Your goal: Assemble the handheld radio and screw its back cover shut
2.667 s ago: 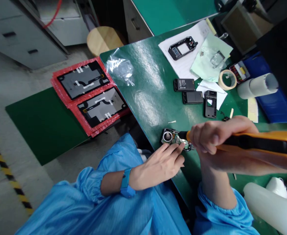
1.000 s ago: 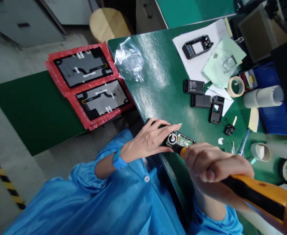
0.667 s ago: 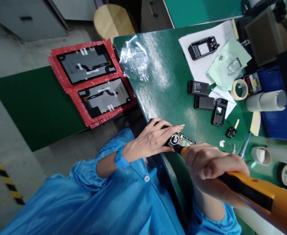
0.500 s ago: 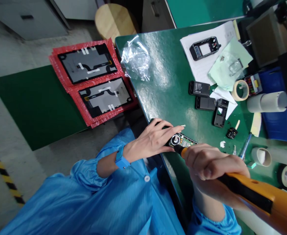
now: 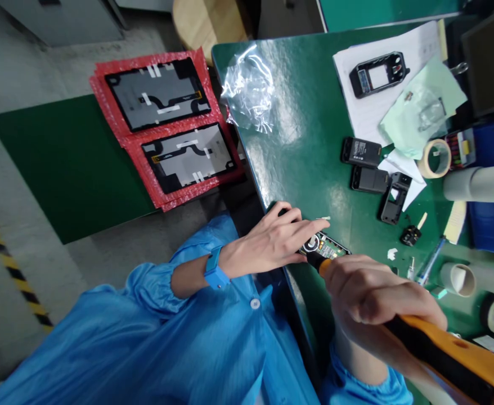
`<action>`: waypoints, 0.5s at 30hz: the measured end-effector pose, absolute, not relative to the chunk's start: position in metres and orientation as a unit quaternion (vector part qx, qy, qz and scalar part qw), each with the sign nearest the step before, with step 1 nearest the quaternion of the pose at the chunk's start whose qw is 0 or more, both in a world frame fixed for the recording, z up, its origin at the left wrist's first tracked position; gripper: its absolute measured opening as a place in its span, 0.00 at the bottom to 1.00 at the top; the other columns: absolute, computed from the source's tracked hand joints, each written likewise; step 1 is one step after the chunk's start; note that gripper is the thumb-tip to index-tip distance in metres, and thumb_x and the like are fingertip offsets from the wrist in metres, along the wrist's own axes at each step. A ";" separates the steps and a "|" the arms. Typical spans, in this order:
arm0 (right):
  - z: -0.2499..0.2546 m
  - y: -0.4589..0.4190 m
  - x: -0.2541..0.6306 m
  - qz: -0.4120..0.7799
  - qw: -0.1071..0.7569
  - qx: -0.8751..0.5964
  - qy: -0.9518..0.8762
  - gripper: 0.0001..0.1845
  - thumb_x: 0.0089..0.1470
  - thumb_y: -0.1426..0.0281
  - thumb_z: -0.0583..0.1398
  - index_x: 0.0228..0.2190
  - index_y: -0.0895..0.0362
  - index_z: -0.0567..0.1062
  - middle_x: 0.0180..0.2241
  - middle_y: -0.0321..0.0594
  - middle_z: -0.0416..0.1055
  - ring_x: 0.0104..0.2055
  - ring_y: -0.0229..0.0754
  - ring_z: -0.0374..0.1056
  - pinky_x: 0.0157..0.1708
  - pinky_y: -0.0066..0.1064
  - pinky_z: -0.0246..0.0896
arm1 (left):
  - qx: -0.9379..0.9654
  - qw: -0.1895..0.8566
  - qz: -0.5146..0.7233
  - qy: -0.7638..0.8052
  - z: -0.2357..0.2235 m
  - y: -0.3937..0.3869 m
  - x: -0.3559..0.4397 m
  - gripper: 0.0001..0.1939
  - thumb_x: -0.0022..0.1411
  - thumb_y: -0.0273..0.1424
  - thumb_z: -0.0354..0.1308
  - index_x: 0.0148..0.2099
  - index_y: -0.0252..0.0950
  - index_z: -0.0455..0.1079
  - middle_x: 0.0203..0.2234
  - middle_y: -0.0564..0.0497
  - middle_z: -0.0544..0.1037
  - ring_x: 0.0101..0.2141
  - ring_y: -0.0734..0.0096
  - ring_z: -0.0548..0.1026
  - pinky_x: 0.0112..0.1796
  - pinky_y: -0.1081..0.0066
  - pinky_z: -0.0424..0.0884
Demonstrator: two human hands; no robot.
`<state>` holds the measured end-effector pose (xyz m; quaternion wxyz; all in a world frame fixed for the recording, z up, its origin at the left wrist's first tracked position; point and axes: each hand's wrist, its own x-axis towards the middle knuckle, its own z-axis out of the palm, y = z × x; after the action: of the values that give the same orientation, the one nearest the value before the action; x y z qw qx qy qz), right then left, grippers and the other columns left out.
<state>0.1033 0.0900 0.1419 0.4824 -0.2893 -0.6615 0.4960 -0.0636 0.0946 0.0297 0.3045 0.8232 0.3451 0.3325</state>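
Observation:
My right hand (image 5: pixel 382 287) is wrapped around an orange and black electric screwdriver (image 5: pixel 445 349). Its dark tip points down at a small open handset with a bare circuit board (image 5: pixel 330 247) and a round silver part. Whether the tip touches the board I cannot make out. My left hand (image 5: pixel 276 236) grips the far end of that handset against the green table, its fingers partly covering the casing. A blue band (image 5: pixel 216 269) goes round my left wrist.
Dark handset cases (image 5: pixel 369 179) lie beyond my hands, and another shell (image 5: pixel 377 74) rests on papers. A tape roll (image 5: pixel 425 160), a white bottle (image 5: pixel 479 184) and a blue pen (image 5: pixel 431 260) are at the right. Two flat panels (image 5: pixel 158 95) lie on red bubble wrap at the left.
The camera view has shifted a little, so the table and hands appear farther right. Both hands keep their hold on the handset and the screwdriver.

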 end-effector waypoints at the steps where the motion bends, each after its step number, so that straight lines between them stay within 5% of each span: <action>1: 0.142 0.090 0.103 0.497 0.485 -0.293 -0.657 0.22 0.78 0.65 0.63 0.28 0.54 0.69 0.20 0.27 0.58 0.15 0.32 0.52 0.19 0.30 0.54 | 0.824 0.302 0.333 0.345 0.030 0.095 -0.064 0.34 0.86 0.50 0.48 0.79 0.29 0.58 0.54 0.40 0.87 0.52 0.52 0.78 0.62 0.53 0.63; 6: 0.140 0.086 0.094 0.475 0.509 -0.319 -0.643 0.23 0.79 0.61 0.62 0.29 0.54 0.70 0.20 0.26 0.56 0.15 0.31 0.49 0.18 0.30 0.49 | 0.828 0.287 0.335 0.345 0.031 0.095 -0.064 0.31 0.86 0.44 0.55 0.77 0.28 0.59 0.56 0.40 0.86 0.50 0.53 0.78 0.61 0.54 0.64; 15: 0.139 0.090 0.096 0.480 0.492 -0.310 -0.656 0.25 0.79 0.59 0.61 0.28 0.53 0.68 0.19 0.24 0.56 0.13 0.31 0.51 0.17 0.28 0.53 | 0.839 0.277 0.311 0.350 0.030 0.095 -0.063 0.31 0.87 0.47 0.50 0.77 0.31 0.57 0.57 0.39 0.85 0.53 0.52 0.79 0.62 0.51 0.65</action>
<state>0.0957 0.0895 0.1390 0.4921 -0.3104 -0.6564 0.4802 -0.0631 0.0950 0.0299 0.2774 0.8388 0.3501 0.3113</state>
